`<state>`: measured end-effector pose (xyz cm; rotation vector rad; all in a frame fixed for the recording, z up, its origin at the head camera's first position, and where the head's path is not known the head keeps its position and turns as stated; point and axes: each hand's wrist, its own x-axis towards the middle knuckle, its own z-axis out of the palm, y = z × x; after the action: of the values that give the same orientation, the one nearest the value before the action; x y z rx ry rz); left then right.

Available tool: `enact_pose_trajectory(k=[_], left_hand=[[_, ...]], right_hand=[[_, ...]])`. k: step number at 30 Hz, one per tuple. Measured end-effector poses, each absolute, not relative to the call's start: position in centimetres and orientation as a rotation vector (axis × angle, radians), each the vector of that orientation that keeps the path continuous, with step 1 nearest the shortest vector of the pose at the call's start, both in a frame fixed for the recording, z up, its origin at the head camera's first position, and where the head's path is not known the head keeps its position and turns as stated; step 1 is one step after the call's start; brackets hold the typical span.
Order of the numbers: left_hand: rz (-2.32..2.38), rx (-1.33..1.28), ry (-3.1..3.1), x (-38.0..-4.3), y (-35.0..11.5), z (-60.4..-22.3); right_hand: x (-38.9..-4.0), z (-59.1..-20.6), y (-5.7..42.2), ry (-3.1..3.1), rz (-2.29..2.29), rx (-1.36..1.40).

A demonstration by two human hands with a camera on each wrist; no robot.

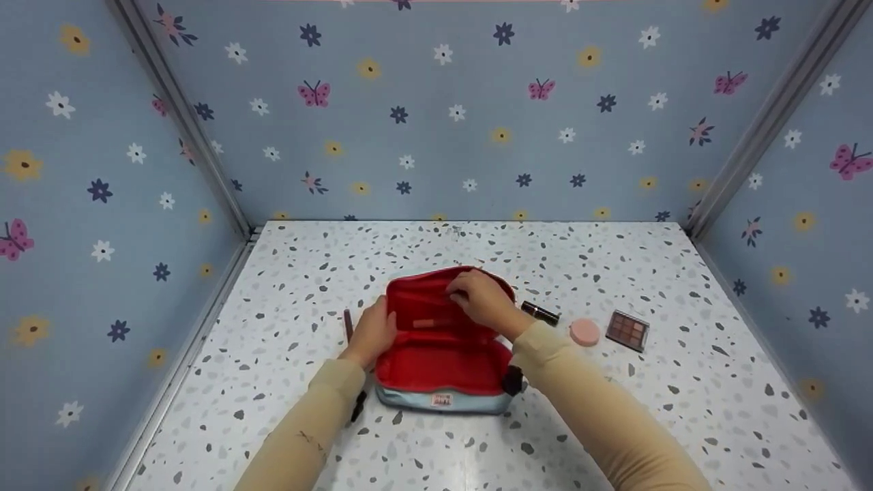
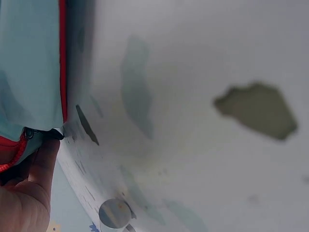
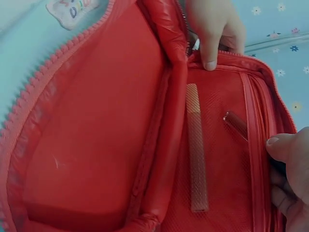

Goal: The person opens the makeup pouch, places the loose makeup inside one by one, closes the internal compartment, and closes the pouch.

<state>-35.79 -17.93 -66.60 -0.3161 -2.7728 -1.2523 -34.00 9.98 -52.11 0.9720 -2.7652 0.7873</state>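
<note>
A light-blue cosmetic bag (image 1: 443,401) with a red lining lies unzipped, its lid raised at the back. My left hand (image 1: 374,334) grips the lid's left edge, thumb inside and fingers behind, as the right wrist view shows. At the mesh pocket (image 3: 219,145) in the lid is my right hand (image 3: 292,169), pinching the dark end of a slim cosmetic tube (image 3: 235,123). The tube's shiny tip shows behind the mesh; its other end is partly hidden by my fingers. A longer copper-coloured stick (image 3: 197,150) lies inside the same pocket.
Right of the bag are a black tube (image 1: 539,313), a round pink compact (image 1: 584,332) and an eyeshadow palette (image 1: 627,330). A brown pencil-like stick (image 1: 348,326) and a small black item (image 1: 359,406) lie to its left. Patterned walls enclose the speckled table (image 1: 307,259).
</note>
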Motion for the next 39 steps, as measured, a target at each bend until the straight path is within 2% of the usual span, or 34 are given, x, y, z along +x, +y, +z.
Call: enact_pose_trajectory(k=[13, 39], left_hand=[[-1.179, -0.386, -2.712, -35.4, -17.9, -66.7], [-1.185, -0.345, -2.731, -35.6, -17.9, -67.0]], right_hand=[[-33.4, -52.7, 10.3, -2.734, 0.698, 0.98], [-33.2, -54.2, 11.4, -2.643, 0.72, 0.916]])
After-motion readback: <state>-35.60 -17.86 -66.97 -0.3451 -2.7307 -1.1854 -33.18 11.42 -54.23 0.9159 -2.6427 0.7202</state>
